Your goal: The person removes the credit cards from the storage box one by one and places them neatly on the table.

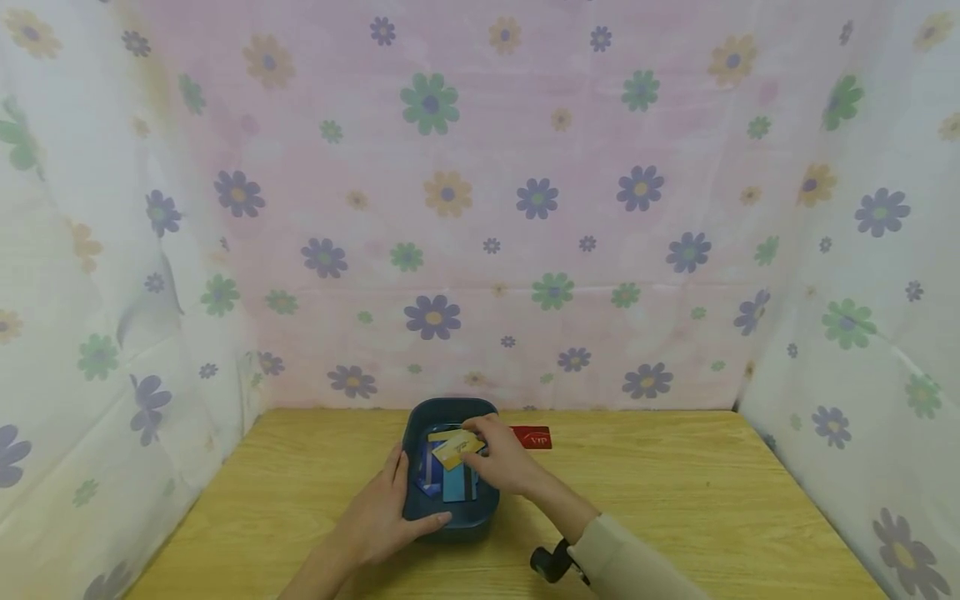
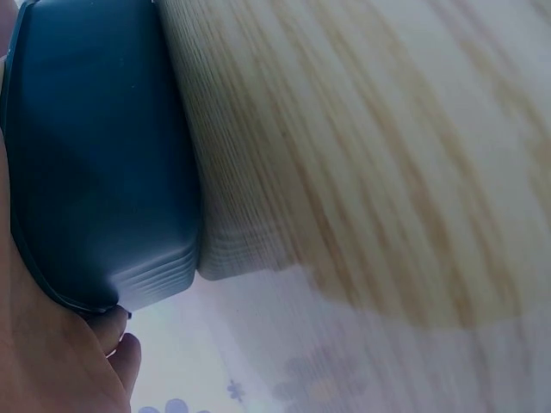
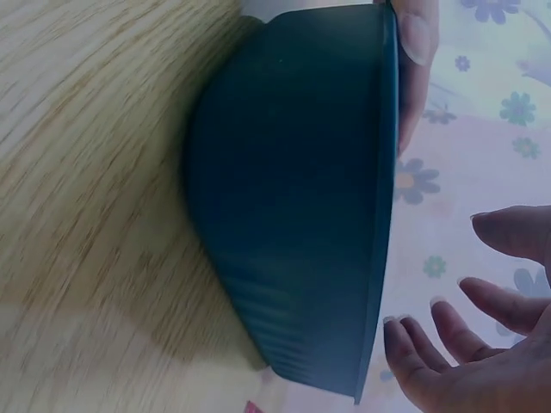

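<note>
1. A dark teal bin (image 3: 293, 189) is standing on the wooden table (image 1: 637, 467); inside it a gold card (image 1: 459, 450) is lying askew over a light blue card (image 1: 453, 487) and a dark blue card (image 1: 430, 467).
2. A red card (image 1: 536, 437) marked VIP is lying on the table just beside the bin, partly hiding behind the right hand (image 1: 506, 462).
3. The left hand (image 1: 375, 508) is holding the bin: its grip is closing over the near left corner, fingers lying along the outer wall and thumb reaching over the rim.
4. The right hand is hovering above the bin, its grip standing partly open, thumb apart from the bent fingers; the right wrist view is showing nothing between them.
5. The cards are looking light, thin and fairly stiff, probably slippery on one another; a thumb-and-finger pinch on opposite edges is seeming the surest hold, the gold card's raised-looking right edge being easiest.
6. The bin is looking rigid and light, likely sliding if knocked, so its rim is offering the best place for steadying it.
</note>
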Demonstrator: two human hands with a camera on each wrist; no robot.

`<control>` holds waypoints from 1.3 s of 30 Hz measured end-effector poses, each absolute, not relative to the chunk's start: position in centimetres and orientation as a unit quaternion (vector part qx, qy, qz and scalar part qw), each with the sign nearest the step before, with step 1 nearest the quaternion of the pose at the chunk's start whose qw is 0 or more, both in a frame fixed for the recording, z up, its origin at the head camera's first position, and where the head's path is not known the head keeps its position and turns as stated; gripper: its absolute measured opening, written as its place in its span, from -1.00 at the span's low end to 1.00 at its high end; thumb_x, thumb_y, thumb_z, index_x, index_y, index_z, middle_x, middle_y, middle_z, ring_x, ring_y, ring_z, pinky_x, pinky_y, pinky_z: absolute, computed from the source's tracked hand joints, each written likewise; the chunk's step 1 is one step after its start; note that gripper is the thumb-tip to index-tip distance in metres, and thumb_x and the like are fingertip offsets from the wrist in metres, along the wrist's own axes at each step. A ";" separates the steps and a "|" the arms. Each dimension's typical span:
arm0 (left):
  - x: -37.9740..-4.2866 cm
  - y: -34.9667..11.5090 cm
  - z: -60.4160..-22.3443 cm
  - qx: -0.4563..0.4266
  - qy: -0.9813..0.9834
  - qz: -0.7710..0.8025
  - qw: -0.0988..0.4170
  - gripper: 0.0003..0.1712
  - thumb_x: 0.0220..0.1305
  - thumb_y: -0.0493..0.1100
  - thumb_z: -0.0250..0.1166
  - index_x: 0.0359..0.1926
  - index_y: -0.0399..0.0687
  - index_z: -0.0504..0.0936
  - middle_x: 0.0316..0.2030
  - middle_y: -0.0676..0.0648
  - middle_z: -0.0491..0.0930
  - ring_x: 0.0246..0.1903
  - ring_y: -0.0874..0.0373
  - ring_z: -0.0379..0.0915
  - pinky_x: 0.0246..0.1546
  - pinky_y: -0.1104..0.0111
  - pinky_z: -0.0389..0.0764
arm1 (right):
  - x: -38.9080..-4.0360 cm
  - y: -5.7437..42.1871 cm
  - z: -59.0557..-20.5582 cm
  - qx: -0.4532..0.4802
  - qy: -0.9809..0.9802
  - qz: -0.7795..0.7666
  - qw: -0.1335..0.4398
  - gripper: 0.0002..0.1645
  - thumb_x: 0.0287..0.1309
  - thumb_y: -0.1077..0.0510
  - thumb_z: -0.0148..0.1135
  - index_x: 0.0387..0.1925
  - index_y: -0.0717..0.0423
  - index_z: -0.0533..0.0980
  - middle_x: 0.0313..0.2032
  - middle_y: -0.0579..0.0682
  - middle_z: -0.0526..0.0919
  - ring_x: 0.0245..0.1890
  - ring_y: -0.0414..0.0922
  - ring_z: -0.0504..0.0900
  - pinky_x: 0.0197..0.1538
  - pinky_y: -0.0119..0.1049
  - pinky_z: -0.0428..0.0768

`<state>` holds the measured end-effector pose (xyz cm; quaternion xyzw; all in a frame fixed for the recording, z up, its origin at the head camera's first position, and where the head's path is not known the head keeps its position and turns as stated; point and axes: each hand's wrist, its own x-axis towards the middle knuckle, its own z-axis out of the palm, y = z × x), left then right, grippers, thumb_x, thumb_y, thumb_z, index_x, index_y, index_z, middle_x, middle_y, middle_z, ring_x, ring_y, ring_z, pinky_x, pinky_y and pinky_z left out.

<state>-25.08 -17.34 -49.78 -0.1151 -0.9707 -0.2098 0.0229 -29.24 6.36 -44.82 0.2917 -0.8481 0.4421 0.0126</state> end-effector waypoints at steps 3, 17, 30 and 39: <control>-25.2 -17.4 -49.8 -0.114 -0.971 -0.207 0.022 0.52 0.03 0.71 0.18 0.57 -0.41 0.02 0.59 -0.36 -0.11 0.45 -0.36 0.16 0.35 -0.17 0.35 | -29.4 5.5 -44.9 0.276 -0.856 0.437 0.008 -0.44 0.35 0.17 0.27 0.31 0.27 0.42 0.24 0.27 0.41 0.20 0.23 0.49 0.20 0.14 0.57; -25.2 -17.3 -49.9 -0.119 -0.972 -0.200 0.019 0.52 0.03 0.74 0.13 0.56 -0.41 0.04 0.59 -0.37 -0.09 0.46 -0.37 0.14 0.34 -0.19 0.35 | -30.8 2.1 -47.0 0.200 -0.885 0.420 0.003 -0.17 0.28 0.17 0.39 0.42 0.42 0.24 0.35 0.41 0.25 0.24 0.24 0.46 0.22 0.14 0.54; -25.0 -17.3 -49.8 -0.119 -0.970 -0.209 0.019 0.50 0.06 0.71 0.15 0.56 -0.42 0.02 0.58 -0.38 -0.11 0.47 -0.36 0.10 0.36 -0.18 0.33 | -31.9 -0.3 -48.8 0.107 -0.918 0.379 0.038 -0.07 0.14 0.14 0.50 0.36 0.53 0.26 0.38 0.46 0.19 0.37 0.39 0.22 0.34 0.24 0.39; -25.0 -17.4 -49.8 -0.123 -0.971 -0.205 0.028 0.49 0.08 0.70 0.15 0.57 -0.43 0.00 0.58 -0.39 -0.11 0.47 -0.36 0.10 0.37 -0.16 0.32 | -32.8 -1.1 -49.5 0.055 -0.930 0.362 0.022 -0.16 0.19 0.15 0.44 0.31 0.57 0.28 0.27 0.53 0.28 0.28 0.42 0.28 0.32 0.27 0.39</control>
